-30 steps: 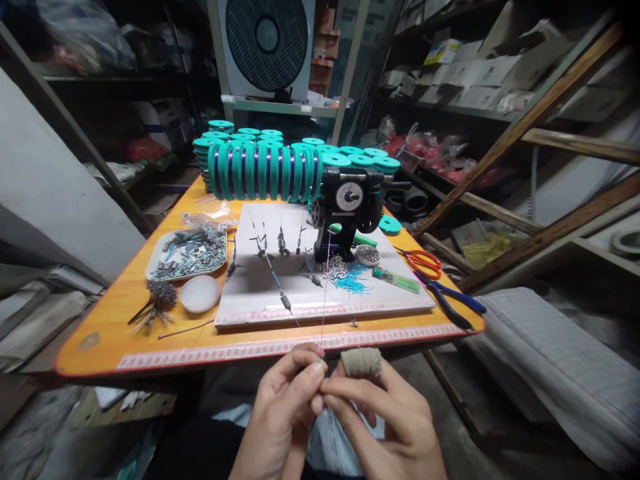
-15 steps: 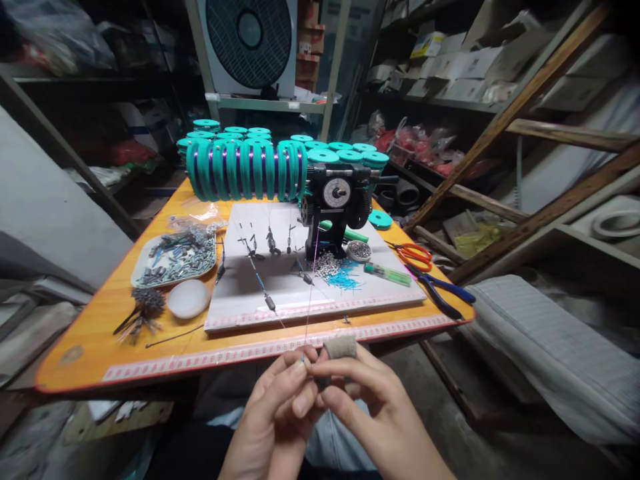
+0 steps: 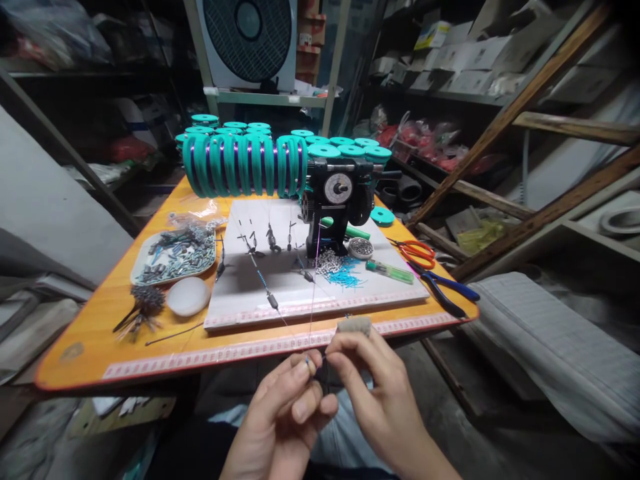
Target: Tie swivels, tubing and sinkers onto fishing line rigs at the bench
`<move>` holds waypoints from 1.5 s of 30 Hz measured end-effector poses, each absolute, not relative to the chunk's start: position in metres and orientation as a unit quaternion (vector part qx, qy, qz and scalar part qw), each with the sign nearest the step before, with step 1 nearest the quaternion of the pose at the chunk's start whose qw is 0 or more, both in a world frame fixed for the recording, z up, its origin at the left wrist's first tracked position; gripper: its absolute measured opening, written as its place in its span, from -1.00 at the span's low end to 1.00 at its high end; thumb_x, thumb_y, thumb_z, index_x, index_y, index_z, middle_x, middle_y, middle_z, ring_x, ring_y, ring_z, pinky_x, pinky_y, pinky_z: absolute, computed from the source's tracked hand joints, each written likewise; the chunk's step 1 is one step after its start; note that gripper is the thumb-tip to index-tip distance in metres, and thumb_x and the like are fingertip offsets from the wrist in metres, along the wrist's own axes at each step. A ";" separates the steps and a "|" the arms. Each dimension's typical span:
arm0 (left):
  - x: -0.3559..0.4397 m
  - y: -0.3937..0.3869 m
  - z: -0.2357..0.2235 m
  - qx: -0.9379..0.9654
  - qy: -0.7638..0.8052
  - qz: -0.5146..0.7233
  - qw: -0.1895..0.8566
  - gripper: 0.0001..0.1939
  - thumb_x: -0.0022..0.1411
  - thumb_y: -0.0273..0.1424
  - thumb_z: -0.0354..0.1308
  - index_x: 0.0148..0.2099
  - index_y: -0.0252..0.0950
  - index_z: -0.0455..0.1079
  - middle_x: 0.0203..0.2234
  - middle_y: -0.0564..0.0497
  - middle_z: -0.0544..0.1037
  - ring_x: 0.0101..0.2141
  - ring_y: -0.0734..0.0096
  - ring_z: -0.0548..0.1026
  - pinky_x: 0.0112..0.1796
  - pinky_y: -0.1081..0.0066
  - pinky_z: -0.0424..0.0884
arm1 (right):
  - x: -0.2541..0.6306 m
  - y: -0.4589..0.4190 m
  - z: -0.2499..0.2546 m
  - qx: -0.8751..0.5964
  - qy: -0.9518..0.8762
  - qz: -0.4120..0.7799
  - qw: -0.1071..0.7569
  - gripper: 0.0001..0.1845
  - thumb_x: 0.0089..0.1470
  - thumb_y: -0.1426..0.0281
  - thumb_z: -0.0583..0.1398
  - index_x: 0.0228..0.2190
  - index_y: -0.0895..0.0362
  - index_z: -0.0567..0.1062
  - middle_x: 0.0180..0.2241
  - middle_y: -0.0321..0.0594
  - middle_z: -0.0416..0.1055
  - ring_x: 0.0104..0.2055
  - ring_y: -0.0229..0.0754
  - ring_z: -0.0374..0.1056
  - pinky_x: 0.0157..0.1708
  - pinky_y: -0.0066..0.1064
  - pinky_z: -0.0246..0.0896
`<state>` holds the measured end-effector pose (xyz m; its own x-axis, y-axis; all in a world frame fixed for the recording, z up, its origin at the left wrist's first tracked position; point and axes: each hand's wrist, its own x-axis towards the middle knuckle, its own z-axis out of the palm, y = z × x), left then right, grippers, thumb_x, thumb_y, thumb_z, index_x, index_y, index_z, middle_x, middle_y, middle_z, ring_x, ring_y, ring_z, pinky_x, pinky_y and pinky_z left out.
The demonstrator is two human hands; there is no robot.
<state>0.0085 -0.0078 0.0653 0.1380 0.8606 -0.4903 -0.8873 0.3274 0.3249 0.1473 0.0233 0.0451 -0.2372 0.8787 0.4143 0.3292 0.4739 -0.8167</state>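
Note:
My left hand (image 3: pixel 287 400) is closed in a pinch at the table's front edge. It grips a thin purple fishing line (image 3: pixel 315 293) that runs down from the black winding machine (image 3: pixel 334 193), and a tiny blue piece shows at the fingertips. Just to the right, my right hand (image 3: pixel 377 383) has thumb and index finger pressed together on something small and dark, too tiny to name. A grey cloth band (image 3: pixel 354 325) wraps one of its fingers. Beyond the hands, a rigged line with a dark sinker (image 3: pixel 272 301) hangs over the white board (image 3: pixel 235 293).
Teal spools (image 3: pixel 245 163) line the machine's shaft. Silver beads (image 3: pixel 327 261) and blue tubes (image 3: pixel 346 277) lie beneath it. To the right are orange scissors (image 3: pixel 417 252) and blue-handled pliers (image 3: pixel 450 290); at left, a parts tray (image 3: pixel 137 270) and white dish (image 3: pixel 188 297). A ruler tape (image 3: pixel 200 355) edges the table.
My right hand has drawn away from my left, up and to the right, with its fingertips still pinched. My left hand has barely moved and keeps its pinch.

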 end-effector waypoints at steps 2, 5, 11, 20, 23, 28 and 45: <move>0.008 -0.008 0.068 -0.022 0.316 0.577 0.753 -0.70 -0.15 -0.45 0.56 -0.36 -0.50 0.59 -0.47 0.08 0.49 -0.65 0.86 0.14 -0.42 0.53 0.44 | 0.149 0.029 0.047 -0.419 -0.733 0.263 0.467 -0.85 0.27 0.51 0.13 -0.30 0.06 0.46 -0.37 -0.30 0.38 -0.33 -0.27 0.36 -0.34 -0.49 0.27; 0.007 -0.008 0.068 -0.019 0.317 0.577 0.753 -0.70 -0.14 -0.45 0.55 -0.35 -0.52 0.59 -0.54 0.13 0.43 -0.64 0.84 0.14 -0.41 0.52 0.44 | 0.150 0.035 0.051 -0.420 -0.743 0.232 0.467 -0.85 0.28 0.53 0.12 -0.29 0.06 0.43 -0.36 -0.30 0.35 -0.33 -0.26 0.33 -0.34 -0.47 0.24; 0.007 -0.009 0.066 -0.016 0.302 0.581 0.755 -0.79 -0.09 -0.44 0.53 -0.42 -0.46 0.60 -0.58 0.13 0.41 -0.65 0.79 0.17 -0.41 0.49 0.44 | 0.151 0.043 0.056 -0.414 -0.763 0.181 0.462 -0.85 0.28 0.56 0.11 -0.27 0.08 0.41 -0.34 -0.29 0.32 -0.34 -0.27 0.30 -0.34 -0.44 0.21; 0.007 -0.010 0.061 0.059 0.322 0.590 0.738 -0.72 -0.17 -0.42 0.56 -0.39 -0.42 0.58 -0.50 0.11 0.47 -0.67 0.84 0.20 -0.41 0.55 0.40 | 0.149 0.050 0.061 -0.398 -0.777 0.130 0.471 -0.83 0.26 0.60 0.11 -0.27 0.10 0.40 -0.34 -0.28 0.31 -0.34 -0.27 0.28 -0.35 -0.45 0.21; 0.008 -0.010 0.056 0.084 0.341 0.594 0.724 -0.70 -0.19 -0.40 0.57 -0.41 -0.38 0.56 -0.47 0.11 0.45 -0.63 0.79 0.25 -0.41 0.58 0.36 | 0.148 0.050 0.062 -0.398 -0.778 0.117 0.472 -0.84 0.25 0.60 0.11 -0.27 0.11 0.40 -0.34 -0.28 0.31 -0.34 -0.28 0.27 -0.35 -0.46 0.20; 0.010 -0.010 0.054 0.118 0.381 0.598 0.695 -0.70 -0.20 -0.40 0.57 -0.43 -0.35 0.54 -0.41 0.08 0.42 -0.48 0.66 0.31 -0.39 0.62 0.32 | 0.148 0.050 0.064 -0.392 -0.779 0.098 0.479 -0.85 0.25 0.59 0.11 -0.27 0.12 0.40 -0.35 -0.27 0.30 -0.35 -0.29 0.26 -0.36 -0.48 0.20; 0.009 -0.011 0.063 0.104 0.399 0.583 0.700 -0.69 -0.20 -0.37 0.57 -0.42 -0.35 0.54 -0.47 0.10 0.46 -0.49 0.64 0.38 -0.37 0.62 0.35 | 0.148 0.050 0.064 -0.389 -0.779 0.100 0.482 -0.85 0.25 0.59 0.11 -0.27 0.12 0.41 -0.36 -0.28 0.31 -0.35 -0.30 0.27 -0.35 -0.50 0.21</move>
<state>0.0085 -0.0109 0.0634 0.0015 0.8995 -0.4369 -0.7329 0.2982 0.6115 0.1481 0.0496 0.0637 -0.2333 0.7022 0.6727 0.5104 0.6773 -0.5299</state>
